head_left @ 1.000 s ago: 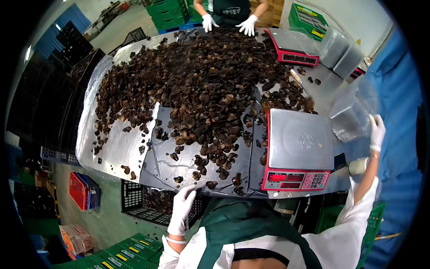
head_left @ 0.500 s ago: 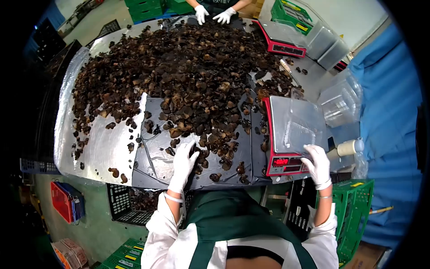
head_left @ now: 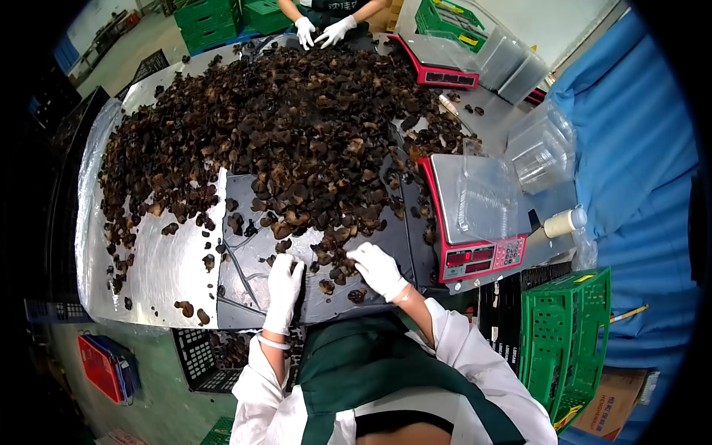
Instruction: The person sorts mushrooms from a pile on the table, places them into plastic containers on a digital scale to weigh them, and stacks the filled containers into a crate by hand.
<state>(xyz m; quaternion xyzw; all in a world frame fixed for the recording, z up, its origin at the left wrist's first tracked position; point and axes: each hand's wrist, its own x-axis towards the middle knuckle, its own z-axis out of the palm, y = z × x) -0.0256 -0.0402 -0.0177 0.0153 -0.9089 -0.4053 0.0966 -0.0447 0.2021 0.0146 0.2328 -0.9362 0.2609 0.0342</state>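
Observation:
A large heap of dark brown wood ear mushrooms [head_left: 311,133] covers much of the table. At its near edge, my left hand [head_left: 284,289], in a white glove, rests over the dark sheet with its fingers curled in; whatever they may hold is hidden. My right hand [head_left: 378,271], gloved too, reaches in from the right. Its fingers are partly stretched out beside a small cluster of mushrooms [head_left: 334,259], with no held piece showing. Right of it stands a red digital scale [head_left: 475,256]. A clear plastic box [head_left: 486,200] lies on the scale's plate.
Across the table a co-worker's gloved hands [head_left: 319,33] are at the heap, near a second scale [head_left: 445,70]. Clear containers [head_left: 541,152] and a cream roll [head_left: 564,222] lie at the right. Below are green crates [head_left: 567,334] and a black crate [head_left: 196,356].
My right hand has left the scale and moved left to the mushrooms. My left hand has drawn back slightly, its fingers now curled. The view has shifted; the co-worker's hands are closer together.

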